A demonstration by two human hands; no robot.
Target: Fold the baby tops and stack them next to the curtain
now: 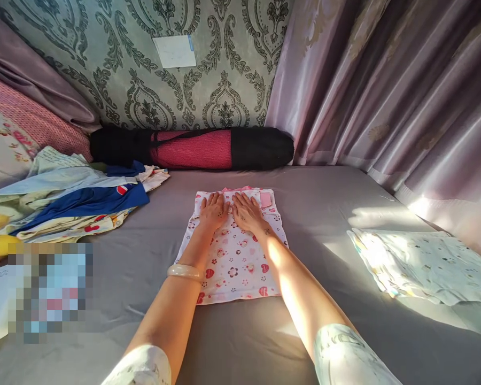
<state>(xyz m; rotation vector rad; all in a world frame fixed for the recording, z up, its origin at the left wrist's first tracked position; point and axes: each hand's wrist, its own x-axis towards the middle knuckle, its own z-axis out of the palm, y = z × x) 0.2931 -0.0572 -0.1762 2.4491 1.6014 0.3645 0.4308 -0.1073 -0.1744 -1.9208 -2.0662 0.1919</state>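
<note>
A white garment printed with pink hearts, flowers and small figures lies folded into a rough rectangle on the grey sheet. A pink patch shows at its upper right, and a bit of pink trim sticks out along the far edge. My left hand rests palm down on its upper left part, fingers stretched out. Close beside it, my right hand lies flat on the upper middle, fingers spread. Both hands press on the cloth without gripping it. What kind of garment it is, I cannot tell.
Rumpled clothes, blue and pale, are heaped at the left. A stack of folded clothes lies at the right. Against the patterned wall sits a black and red rolled bag. Purple curtains hang at the right. A blurred-out item lies left.
</note>
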